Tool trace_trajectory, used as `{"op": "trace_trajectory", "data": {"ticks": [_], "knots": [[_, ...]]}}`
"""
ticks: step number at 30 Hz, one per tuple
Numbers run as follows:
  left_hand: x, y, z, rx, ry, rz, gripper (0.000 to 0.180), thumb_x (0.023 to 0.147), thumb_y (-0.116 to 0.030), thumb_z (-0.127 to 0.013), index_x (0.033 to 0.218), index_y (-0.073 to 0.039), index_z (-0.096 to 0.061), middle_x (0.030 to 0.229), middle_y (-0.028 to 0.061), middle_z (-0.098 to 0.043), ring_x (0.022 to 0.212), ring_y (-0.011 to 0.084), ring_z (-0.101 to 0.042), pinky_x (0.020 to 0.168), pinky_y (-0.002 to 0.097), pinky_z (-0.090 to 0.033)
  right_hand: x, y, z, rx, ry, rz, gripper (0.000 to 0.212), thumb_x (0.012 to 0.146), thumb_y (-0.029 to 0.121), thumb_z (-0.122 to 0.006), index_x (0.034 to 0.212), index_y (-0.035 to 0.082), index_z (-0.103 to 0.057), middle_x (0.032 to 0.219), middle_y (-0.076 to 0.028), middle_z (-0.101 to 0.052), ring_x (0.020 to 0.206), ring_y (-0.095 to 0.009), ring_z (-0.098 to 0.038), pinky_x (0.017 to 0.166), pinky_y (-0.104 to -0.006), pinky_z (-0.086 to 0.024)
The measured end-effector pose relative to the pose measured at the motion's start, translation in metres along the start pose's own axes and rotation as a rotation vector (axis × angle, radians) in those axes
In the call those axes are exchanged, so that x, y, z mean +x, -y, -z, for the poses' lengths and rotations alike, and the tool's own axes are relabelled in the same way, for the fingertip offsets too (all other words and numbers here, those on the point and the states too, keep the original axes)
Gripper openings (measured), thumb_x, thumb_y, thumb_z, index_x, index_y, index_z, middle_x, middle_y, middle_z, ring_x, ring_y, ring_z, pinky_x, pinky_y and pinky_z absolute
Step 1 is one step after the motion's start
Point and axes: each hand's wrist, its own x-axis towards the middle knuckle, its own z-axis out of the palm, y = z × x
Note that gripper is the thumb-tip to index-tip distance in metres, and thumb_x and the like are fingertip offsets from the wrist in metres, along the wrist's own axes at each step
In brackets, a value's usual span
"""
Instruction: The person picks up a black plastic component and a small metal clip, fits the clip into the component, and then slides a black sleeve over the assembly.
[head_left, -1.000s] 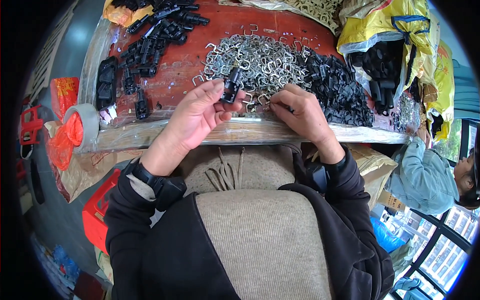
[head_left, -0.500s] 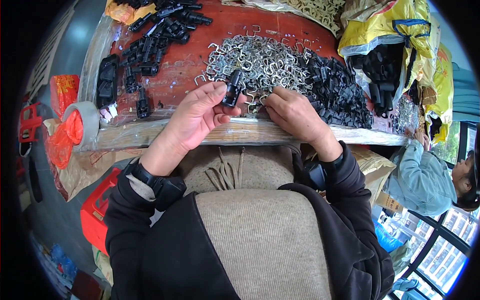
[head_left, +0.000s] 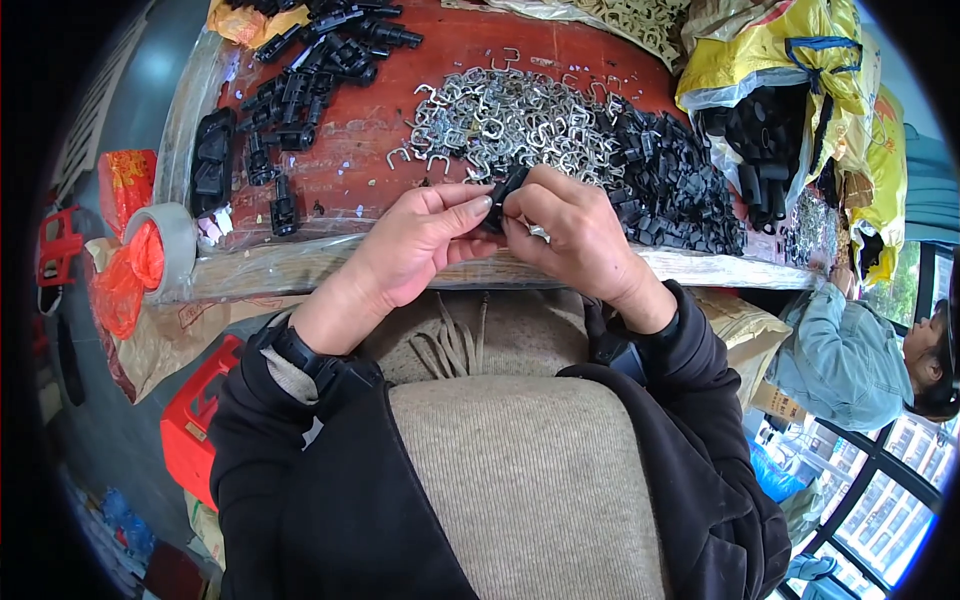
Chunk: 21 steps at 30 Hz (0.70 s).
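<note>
My left hand [head_left: 420, 240] is closed on a black plastic fitting [head_left: 512, 182] just above the table's near edge. My right hand [head_left: 582, 235] meets it there, its thumb and fingers pinched against the same fitting and covering much of it. A silvery bit shows below the right fingers; whether they hold it I cannot tell. Just beyond both hands lies a heap of U-shaped metal clips [head_left: 480, 120]. Against the heap's right side is a pile of small black plastic pieces [head_left: 675, 180]. More black fittings [head_left: 330, 60] are heaped at the far left.
A black tray-like piece [head_left: 213, 160] lies by the table's left edge, near a tape roll [head_left: 175, 255]. At the right, a yellow sack [head_left: 770, 55] holds black tubes [head_left: 765, 190]. A red stool [head_left: 195, 440] stands at lower left. Another person [head_left: 845, 345] sits at the right.
My right hand has come up from the edge of the clip heap to the black fitting. The left hand has brought the fitting rightward and tilted it.
</note>
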Motion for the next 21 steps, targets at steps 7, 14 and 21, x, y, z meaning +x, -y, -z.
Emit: {"op": "trace_trajectory", "data": {"ticks": [7, 14, 21], "knots": [[0.002, 0.003, 0.001, 0.058, 0.026, 0.002, 0.025, 0.084, -0.013, -0.047, 0.105, 0.0, -0.049, 0.093, 0.0055, -0.055, 0.082, 0.0125, -0.055, 0.074, 0.0257, -0.047, -0.001, 0.003, -0.001, -0.087, 0.04, -0.022, 0.01, 0.062, 0.002, -0.059, 0.069, 0.003, -0.052, 0.062, -0.008, -0.046, 0.052, -0.024, -0.049, 0.046, -0.0312, -0.04], [0.002, -0.001, 0.002, 0.08, 0.026, 0.036, 0.023, 0.085, -0.014, -0.046, 0.102, 0.0, -0.05, 0.092, 0.0054, -0.056, 0.083, 0.0133, -0.055, 0.072, 0.0255, -0.048, 0.002, 0.006, -0.005, -0.029, 0.043, -0.126, 0.008, 0.063, 0.002, -0.06, 0.068, 0.002, -0.053, 0.06, -0.008, -0.046, 0.052, -0.024, -0.05, 0.045, -0.0301, -0.039], [0.005, -0.006, 0.006, 0.012, 0.074, 0.067, 0.02, 0.085, -0.014, -0.044, 0.099, 0.0, -0.05, 0.094, 0.0108, -0.055, 0.083, 0.0187, -0.057, 0.072, 0.0258, -0.048, 0.004, -0.005, 0.005, 0.257, -0.025, -0.179, 0.007, 0.063, 0.001, -0.06, 0.067, 0.002, -0.055, 0.059, -0.007, -0.048, 0.051, -0.024, -0.049, 0.044, -0.0272, -0.038]]}}
